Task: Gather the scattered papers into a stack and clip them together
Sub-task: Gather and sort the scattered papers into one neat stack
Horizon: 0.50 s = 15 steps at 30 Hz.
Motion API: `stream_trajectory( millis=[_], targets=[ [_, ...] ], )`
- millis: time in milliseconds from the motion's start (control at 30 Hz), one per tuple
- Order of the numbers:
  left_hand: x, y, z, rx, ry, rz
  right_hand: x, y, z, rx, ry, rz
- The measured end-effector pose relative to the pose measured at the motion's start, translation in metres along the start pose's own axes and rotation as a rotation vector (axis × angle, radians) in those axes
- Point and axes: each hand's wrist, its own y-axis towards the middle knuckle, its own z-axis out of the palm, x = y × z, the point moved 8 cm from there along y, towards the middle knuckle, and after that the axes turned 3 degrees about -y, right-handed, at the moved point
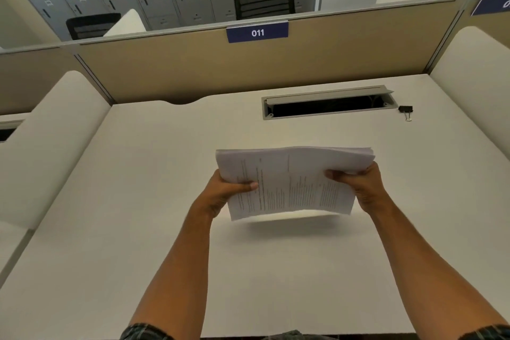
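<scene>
**Paper stack held in both hands above desk, clip still on the desk**

Stack of papers (289, 179) sits mid-frame, lifted off the white desk (138, 201); its shadow falls on the desk just below its near edge. Sheets are gathered into one bundle, printed side up, far edge bowed slightly upward, with edges not fully flush at the upper right corner.

Left hand (223, 193) grips the stack's left edge: thumb curled over the top sheet, fingers hidden underneath. Right hand (364, 188) grips the right edge the same way, thumb on top pointing inward, fingers under the sheets. So the stack lies between the two hands, spanning from one to the other, with both forearms reaching in from the bottom of the frame.

Black binder clip (405, 110) lies on the desk in the upper right of the frame, well apart from the stack and both hands, just beside the right end of the open cable tray (328, 103). Nothing is clipped onto the papers.

Tan partition (193, 69) with the "011" label (257, 32) runs behind the desk.
</scene>
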Motion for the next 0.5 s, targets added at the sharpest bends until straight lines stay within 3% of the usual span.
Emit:
stream_trajectory(
  millis=[500],
  targets=[
    [0.047,0.000,0.002,-0.053,-0.003,-0.027,-0.052,-0.022,-0.001,0.051,-0.115,0.163]
  ],
)
